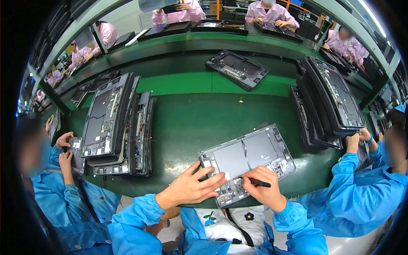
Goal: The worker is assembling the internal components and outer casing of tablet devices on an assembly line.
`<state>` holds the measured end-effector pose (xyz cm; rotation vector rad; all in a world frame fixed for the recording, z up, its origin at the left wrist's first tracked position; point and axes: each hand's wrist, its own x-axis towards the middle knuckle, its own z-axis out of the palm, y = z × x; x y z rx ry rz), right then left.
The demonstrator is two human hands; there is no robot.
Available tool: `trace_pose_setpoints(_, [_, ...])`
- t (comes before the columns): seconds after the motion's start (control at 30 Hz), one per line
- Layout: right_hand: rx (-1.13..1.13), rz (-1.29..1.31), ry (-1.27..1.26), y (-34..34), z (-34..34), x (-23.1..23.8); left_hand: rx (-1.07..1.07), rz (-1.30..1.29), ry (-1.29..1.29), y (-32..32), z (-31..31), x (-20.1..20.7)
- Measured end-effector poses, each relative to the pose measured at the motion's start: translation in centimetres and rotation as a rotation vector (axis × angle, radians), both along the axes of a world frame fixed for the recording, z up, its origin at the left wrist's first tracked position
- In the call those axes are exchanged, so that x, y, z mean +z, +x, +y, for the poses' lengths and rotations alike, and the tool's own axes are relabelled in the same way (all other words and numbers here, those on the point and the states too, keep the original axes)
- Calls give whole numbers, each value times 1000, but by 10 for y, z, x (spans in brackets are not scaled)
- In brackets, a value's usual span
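Observation:
In front of me an opened tablet (227, 159) lies tilted on the green table, its grey battery and circuit boards bare. My left hand (192, 185) rests on the tablet's left end with the fingers spread. In my right hand (264, 187) is a slim black pen-like tool (260, 183), pinched between the fingers. Its tip points at the boards along the tablet's near edge, beside a dark ribbon cable (245, 154). The fingers hide the tip, so I cannot tell whether it touches.
Stacks of opened tablets stand at the left (104, 114) and the right (335, 95). More opened tablets (238, 69) lie on the far side of the green table (182, 123). Blue-sleeved co-workers sit close on both sides; people in pink work behind the metal frame.

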<state>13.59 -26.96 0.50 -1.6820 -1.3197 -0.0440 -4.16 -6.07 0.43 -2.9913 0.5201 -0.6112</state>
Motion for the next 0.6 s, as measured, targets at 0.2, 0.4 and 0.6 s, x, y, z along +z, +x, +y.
trace_pose_setpoints(0.2, [-46, -12, -8, -2, -7, -4, 22, -110, -187, -4, -9, -26])
trace_pose_setpoints(0.4, [-20, -46, 31, -2, -4, -2, 47, -76, -90, -3, -11, -5])
trace_pose_setpoints(0.6, [-27, -96, 75, 0, -4, -5, 101, -253, -288, 7, -11, 2])
